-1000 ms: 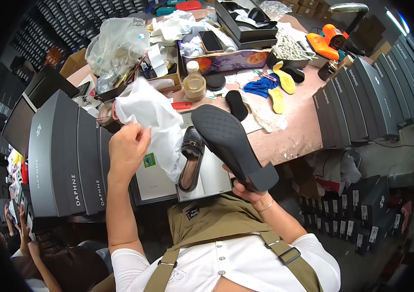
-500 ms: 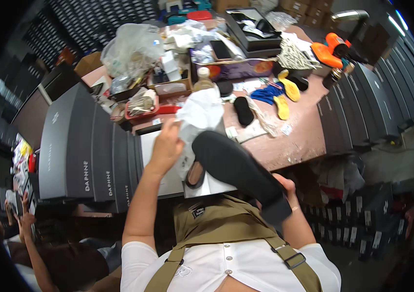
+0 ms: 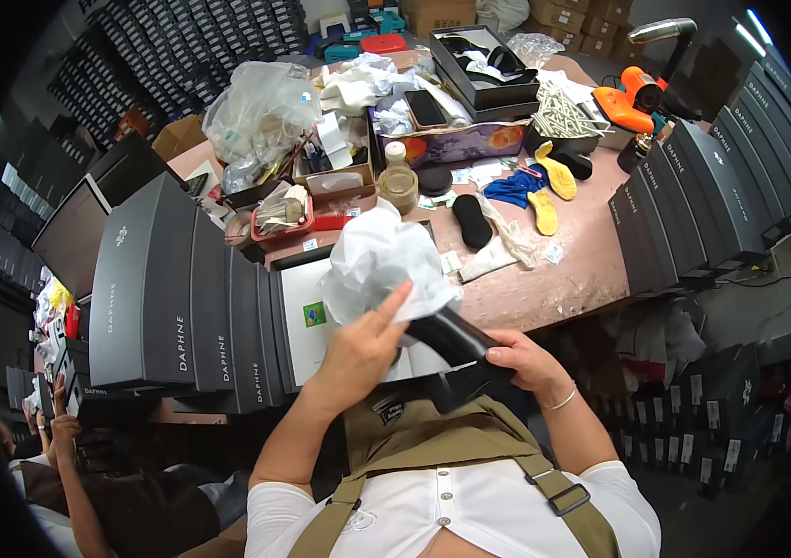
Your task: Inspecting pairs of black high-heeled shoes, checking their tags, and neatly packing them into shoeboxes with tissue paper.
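A black block-heeled shoe (image 3: 454, 337) is in front of my apron, tilted, its heel towards me. Crumpled white tissue paper (image 3: 384, 256) covers the toe end. My right hand (image 3: 527, 361) grips the shoe near its heel, thumb on top. My left hand (image 3: 365, 353) holds the tissue paper against the shoe, index finger stretched along it; its other fingers are partly hidden. Beneath both lies an open shoe box with a white inside (image 3: 303, 335) and a green square on it. The second shoe seen in it earlier is mostly hidden.
Dark grey shoe boxes (image 3: 140, 288) stand at the left, with more boxes (image 3: 684, 205) at the right. Beyond my hands are a bottle (image 3: 399, 184), a black oval pad (image 3: 472, 221), yellow insoles (image 3: 544, 212), a blue cloth (image 3: 513, 186) and an orange heat gun (image 3: 626, 107). Another person sits at far left.
The shoe has turned from sole-up and come lower. My left hand has moved right and towards me, bringing the tissue paper over the toe.
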{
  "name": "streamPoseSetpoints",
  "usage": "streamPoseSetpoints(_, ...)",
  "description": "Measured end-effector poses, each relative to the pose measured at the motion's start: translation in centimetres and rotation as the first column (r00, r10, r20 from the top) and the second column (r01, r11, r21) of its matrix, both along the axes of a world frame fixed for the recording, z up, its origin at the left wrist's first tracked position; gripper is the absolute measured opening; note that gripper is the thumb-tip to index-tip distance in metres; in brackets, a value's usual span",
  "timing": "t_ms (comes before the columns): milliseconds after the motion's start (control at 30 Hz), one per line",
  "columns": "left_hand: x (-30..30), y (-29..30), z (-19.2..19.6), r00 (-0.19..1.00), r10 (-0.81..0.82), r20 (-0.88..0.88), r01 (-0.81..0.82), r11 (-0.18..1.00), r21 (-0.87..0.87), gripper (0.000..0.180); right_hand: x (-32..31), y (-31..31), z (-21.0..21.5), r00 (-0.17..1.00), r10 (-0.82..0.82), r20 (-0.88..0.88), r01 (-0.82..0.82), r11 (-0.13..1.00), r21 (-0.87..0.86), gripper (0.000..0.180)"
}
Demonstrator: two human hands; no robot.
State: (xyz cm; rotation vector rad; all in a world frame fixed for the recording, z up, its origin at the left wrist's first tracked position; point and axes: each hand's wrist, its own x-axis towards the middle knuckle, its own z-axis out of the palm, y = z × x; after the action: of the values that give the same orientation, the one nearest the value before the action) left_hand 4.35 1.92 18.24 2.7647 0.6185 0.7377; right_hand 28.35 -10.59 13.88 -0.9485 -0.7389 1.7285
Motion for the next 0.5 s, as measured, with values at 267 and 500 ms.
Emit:
streamPoseSetpoints(267, 1.0, -4.4, 4.1, 0.952, -0.304, -0.032, 0.305, 0.952, 0.037, 0.032, -5.9, 0.6, -1.1, 0.913, -0.400, -0.081, 0.399, 0.917, -0.027, 0.038)
streamPoseSetpoints(500, 4.5, -8.5, -1.9, 0.900, -0.378, 0.217, 0.404, 0.910, -0.091, 0.033, -4.8, 1.9, -2.0, 0.825, -0.390, -0.408, 0.444, 0.895, 0.043, 0.035)
